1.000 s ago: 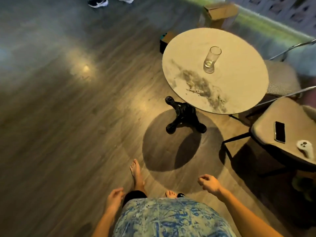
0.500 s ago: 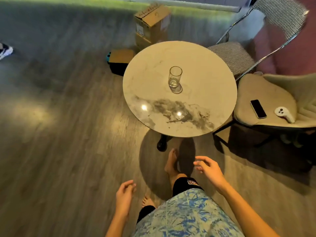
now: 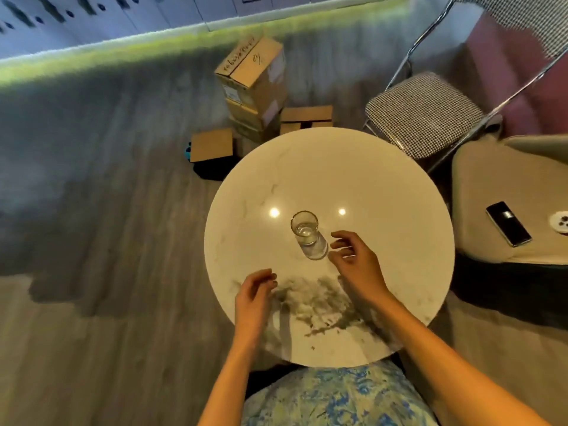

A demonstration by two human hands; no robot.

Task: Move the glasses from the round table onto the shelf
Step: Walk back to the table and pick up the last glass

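Note:
One clear drinking glass [image 3: 308, 235] stands upright near the middle of the round marble table [image 3: 384, 192]. My right hand [image 3: 356, 265] hovers just right of the glass, fingers curled and apart, a small gap from it and holding nothing. My left hand [image 3: 253, 299] is over the table's near left part, fingers loosely bent, empty. No shelf is in view.
Stacked cardboard boxes [image 3: 255, 84] sit on the floor beyond the table. A checked folding chair [image 3: 424, 115] stands at the far right. A beige seat [image 3: 491, 186] to the right carries a black phone [image 3: 508, 227] and a white controller [image 3: 559, 221]. Wooden floor lies to the left.
I have come right up to the table, which now fills the middle of the view. Both hands rose from my sides to over the tabletop, the right one reaching beside the glass.

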